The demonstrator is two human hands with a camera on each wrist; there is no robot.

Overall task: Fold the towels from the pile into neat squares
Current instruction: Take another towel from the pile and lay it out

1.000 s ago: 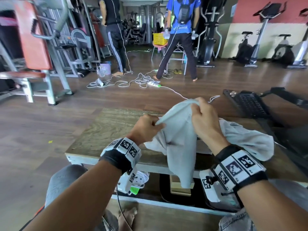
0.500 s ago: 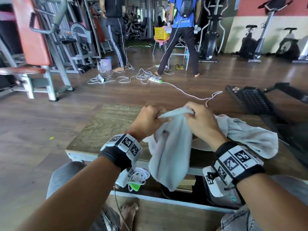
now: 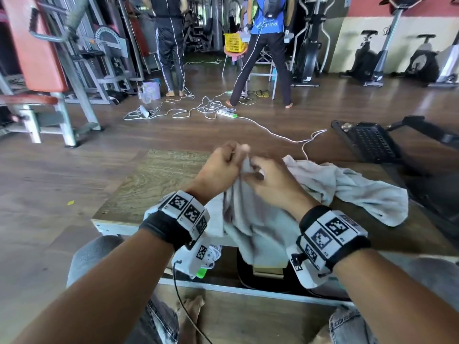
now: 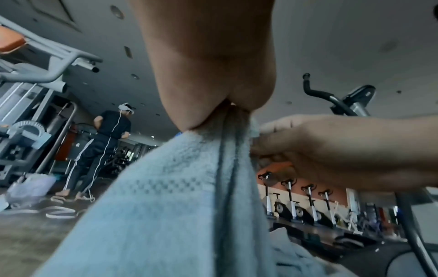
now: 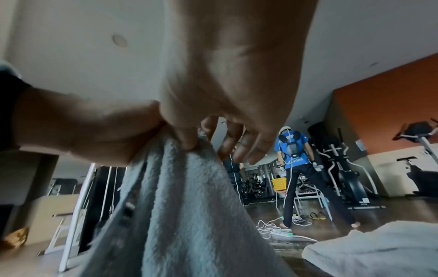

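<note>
Two towels (image 3: 250, 227) (image 3: 360, 187), two hands (image 3: 218, 170) (image 3: 270, 180), one table (image 3: 149, 180).

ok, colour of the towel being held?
Pale grey-blue terry towel, with a woven checker band; left wrist view shows it best.

Soft daylight fills the head view, strongest toward 1 o'clock, where the wooden floor (image 3: 335, 100) carries a pale sheen. Shadows are faint. Straight lines bow outward near the edges, plainest at 9 and 3 o'clock. The left hand (image 3: 218, 167) and right hand (image 3: 270, 180) smear with motion blur at the fingertips. Both wrist views are dimmer and grainy; the towel (image 4: 166, 206) close to the lens looks soft, perhaps out of focus, and the background bends strongly
</note>
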